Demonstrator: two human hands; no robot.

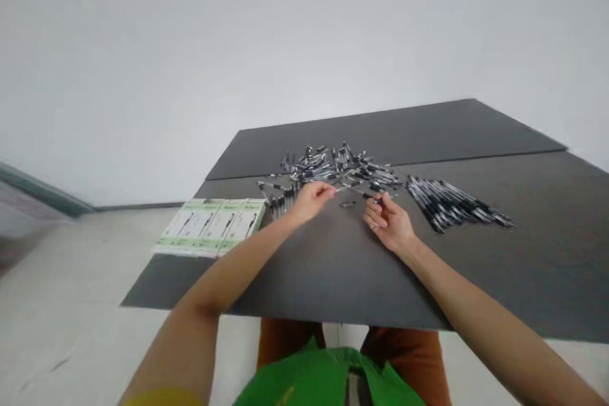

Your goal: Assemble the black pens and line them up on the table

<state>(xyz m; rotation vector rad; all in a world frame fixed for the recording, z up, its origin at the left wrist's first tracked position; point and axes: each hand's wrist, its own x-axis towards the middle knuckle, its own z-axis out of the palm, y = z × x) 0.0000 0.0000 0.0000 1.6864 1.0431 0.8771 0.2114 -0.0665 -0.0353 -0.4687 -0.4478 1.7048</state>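
My left hand [311, 200] pinches a thin clear pen part [343, 188] between thumb and fingers, just in front of a loose heap of pen parts [340, 168] on the dark table [333, 273]. My right hand [390, 222] holds a dark pen piece [373, 197] at its fingertips, close to the left hand. A small dark piece [347, 204] lies on the table between the two hands. Several short dark caps [280, 202] stand in a row left of my left hand.
A neat row of assembled black pens [457, 204] lies to the right of my right hand. Several white-and-green boxes [212, 226] sit side by side at the table's left edge. A pale floor and white wall surround the table.
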